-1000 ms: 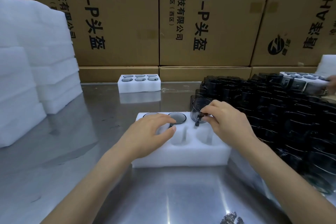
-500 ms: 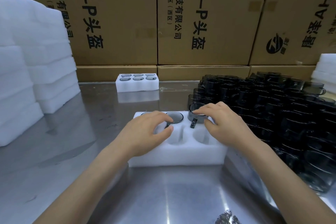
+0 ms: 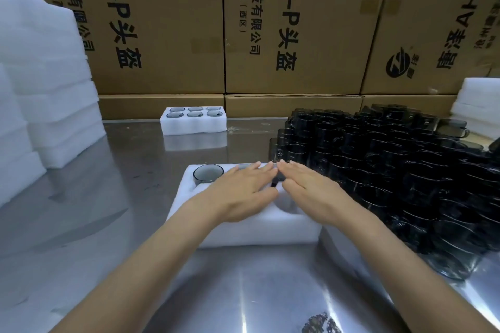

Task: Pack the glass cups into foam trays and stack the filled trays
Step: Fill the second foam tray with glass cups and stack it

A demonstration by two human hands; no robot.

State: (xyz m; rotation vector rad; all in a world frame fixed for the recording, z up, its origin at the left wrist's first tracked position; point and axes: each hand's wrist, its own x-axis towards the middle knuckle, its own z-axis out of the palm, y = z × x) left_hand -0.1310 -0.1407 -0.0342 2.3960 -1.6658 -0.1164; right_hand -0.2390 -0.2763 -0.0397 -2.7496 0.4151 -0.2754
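Note:
A white foam tray [image 3: 243, 232] lies in front of me on the steel table. A dark glass cup [image 3: 208, 172] sits in its far left hole. My left hand [image 3: 240, 192] lies flat with straight fingers over the middle cup in the far row. My right hand [image 3: 311, 192] lies flat over the far right cup, whose dark handle [image 3: 274, 183] shows between my hands. A large cluster of dark glass cups [image 3: 392, 165] stands to the right. A filled foam tray [image 3: 193, 123] with several cups stands at the back.
Tall stacks of white foam trays [image 3: 46, 84] rise on the left, and a smaller stack [image 3: 479, 105] stands at the far right. Brown cardboard boxes [image 3: 292, 24] line the back of the steel table [image 3: 108, 224].
My right hand let go of the cup it was lowering into the far right hole and flattened over it. My left hand slid forward and flattened over the middle cup.

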